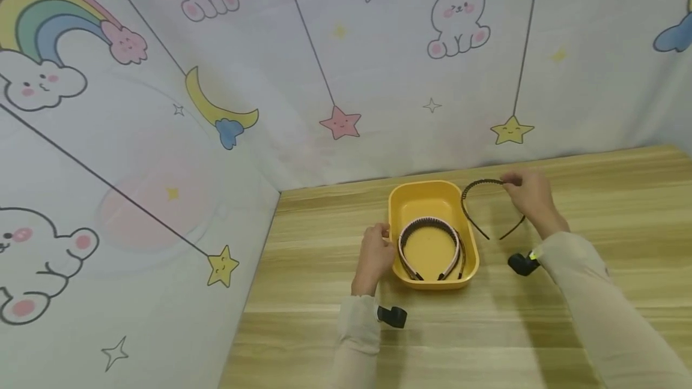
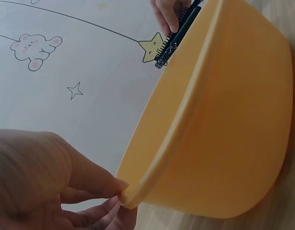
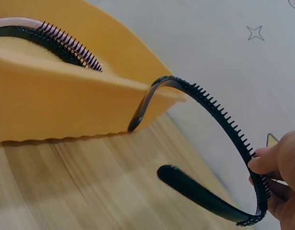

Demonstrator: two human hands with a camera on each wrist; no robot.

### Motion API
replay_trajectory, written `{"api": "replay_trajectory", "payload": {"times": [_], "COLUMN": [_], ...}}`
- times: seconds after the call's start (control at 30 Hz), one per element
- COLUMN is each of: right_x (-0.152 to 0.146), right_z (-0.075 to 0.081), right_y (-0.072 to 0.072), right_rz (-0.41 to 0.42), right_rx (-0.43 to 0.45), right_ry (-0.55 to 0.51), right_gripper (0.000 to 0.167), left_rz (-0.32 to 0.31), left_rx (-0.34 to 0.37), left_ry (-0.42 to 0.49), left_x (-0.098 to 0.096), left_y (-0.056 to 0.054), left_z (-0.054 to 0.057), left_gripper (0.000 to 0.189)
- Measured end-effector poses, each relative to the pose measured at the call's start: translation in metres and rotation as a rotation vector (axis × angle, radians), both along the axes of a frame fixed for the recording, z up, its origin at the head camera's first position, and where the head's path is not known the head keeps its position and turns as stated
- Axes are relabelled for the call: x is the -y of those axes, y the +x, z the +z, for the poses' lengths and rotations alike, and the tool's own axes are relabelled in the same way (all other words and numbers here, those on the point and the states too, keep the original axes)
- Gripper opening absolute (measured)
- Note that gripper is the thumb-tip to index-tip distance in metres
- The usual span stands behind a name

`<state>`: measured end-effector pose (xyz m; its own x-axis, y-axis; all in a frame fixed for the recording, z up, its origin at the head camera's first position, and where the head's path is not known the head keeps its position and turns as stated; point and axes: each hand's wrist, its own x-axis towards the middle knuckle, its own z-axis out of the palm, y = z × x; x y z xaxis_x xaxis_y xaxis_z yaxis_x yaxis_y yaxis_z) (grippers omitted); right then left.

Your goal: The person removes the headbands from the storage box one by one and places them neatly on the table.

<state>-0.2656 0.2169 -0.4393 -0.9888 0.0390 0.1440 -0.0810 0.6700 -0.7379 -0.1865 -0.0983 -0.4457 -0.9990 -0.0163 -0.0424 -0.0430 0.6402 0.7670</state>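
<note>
A black toothed headband (image 3: 224,117) hangs from my right hand (image 1: 532,197), pinched between thumb and fingers near its top. Its two ends point down, just right of the yellow plastic bin (image 1: 471,263), with one side close to the rim. My left hand (image 1: 374,257) pinches the bin's left rim, thumb on one side and fingers on the other in the left wrist view. Inside the bin lie a pink headband (image 1: 401,244) and dark headbands (image 3: 23,32), nested together toward its near end; their exact number cannot be told.
The bin stands on a wood-grain table (image 1: 303,329). Behind the table and on the left hangs a white curtain (image 1: 400,77) printed with rabbits, stars and a rainbow. A small black camera (image 1: 393,316) sits on the left wrist, another black camera (image 1: 521,264) on the right.
</note>
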Motion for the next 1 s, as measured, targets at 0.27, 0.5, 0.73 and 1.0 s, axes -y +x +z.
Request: {"api": "replay_trajectory", "payload": {"times": [0.27,0.5,0.73,1.0], "right_x": [-0.011,-0.017,-0.02,-0.021], "right_z": [-0.016,-0.026,-0.039,-0.055], "right_y": [-0.001,-0.003,-0.006,-0.006], "right_rz": [-0.01,-0.01,-0.02,-0.031], "right_rx": [-0.004,0.022,0.07,0.05], "right_ry": [-0.011,-0.014,-0.054,-0.016], "right_gripper": [0.029,0.029,0.031,0.028], "left_rz": [-0.009,-0.008,-0.001,-0.001], "left_rx": [0.013,0.013,0.003,0.005], "left_ry": [-0.005,-0.007,-0.004,-0.01], "left_x": [-0.001,-0.001,0.0,0.0], "left_y": [0.001,0.001,-0.001,0.0], "left_z": [0.0,0.0,0.001,0.001], "left_gripper": [0.043,0.043,0.043,0.043]}}
